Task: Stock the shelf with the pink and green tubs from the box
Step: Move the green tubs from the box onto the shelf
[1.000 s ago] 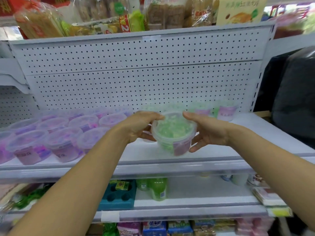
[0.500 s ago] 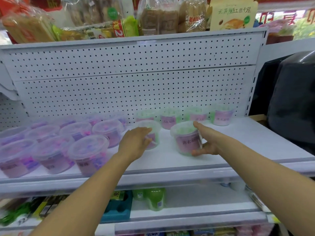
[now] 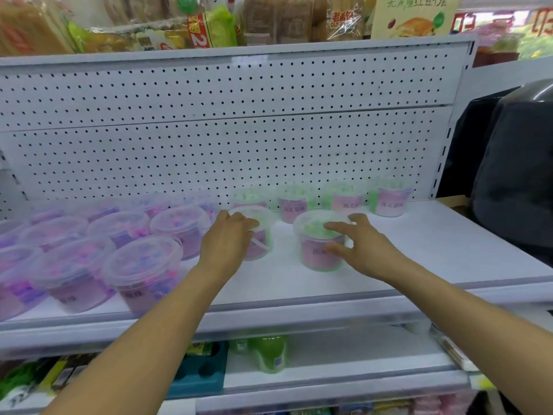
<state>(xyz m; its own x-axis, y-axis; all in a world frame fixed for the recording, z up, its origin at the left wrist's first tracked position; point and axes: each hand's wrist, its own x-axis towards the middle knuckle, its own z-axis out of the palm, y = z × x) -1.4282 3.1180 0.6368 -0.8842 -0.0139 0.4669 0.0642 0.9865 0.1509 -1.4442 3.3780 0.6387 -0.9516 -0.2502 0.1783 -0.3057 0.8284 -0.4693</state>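
under the right grip [image 3: 357,245], loosely spread, stands a green lidded clear plastic tub [image 3: 321,242]; left grip [image 3: 229,241] rests open beside. likely light, slick; hold its sides.

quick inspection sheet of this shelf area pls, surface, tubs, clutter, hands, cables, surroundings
surface: white shelf, bare on its right part, perforated back panel behind.
job's things: pink tubs grouped at left; green tubs in a back row, two more in front; all upright with lids on. Box not in view.
clutter: nothing seen on this shelf.
hands: left hand rests on one front green tub; right hand spread at the other front tub, fingers straight.
cables: nothing seen.
surroundings: packaged food above; green bottle on the lower shelf; dark covered object at right.
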